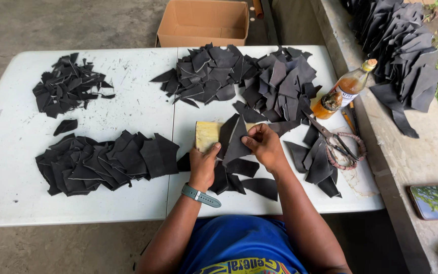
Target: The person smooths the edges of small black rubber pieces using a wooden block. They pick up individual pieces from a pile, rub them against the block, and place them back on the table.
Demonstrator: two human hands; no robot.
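Left hand (202, 165) closed around lower edge of pale yellow rectangular block (208, 135), grey-green watch strap on wrist. Right hand (264, 145) pinching black angular leather-like offcut (235, 144) between thumb and fingers, piece lying over block at centre of white folding table (11, 187). Loose black offcuts directly below hands at 6 o'clock. Large heap of black offcuts (249, 76) at 12 o'clock; flatter pile (102, 162) at 9 o'clock; small pile (67, 86) at 10 o'clock. Metal scissors (338, 144) at 3 o'clock; amber liquid bottle (353, 83) at 2 o'clock. Open brown cardboard box (204, 23) beyond table.
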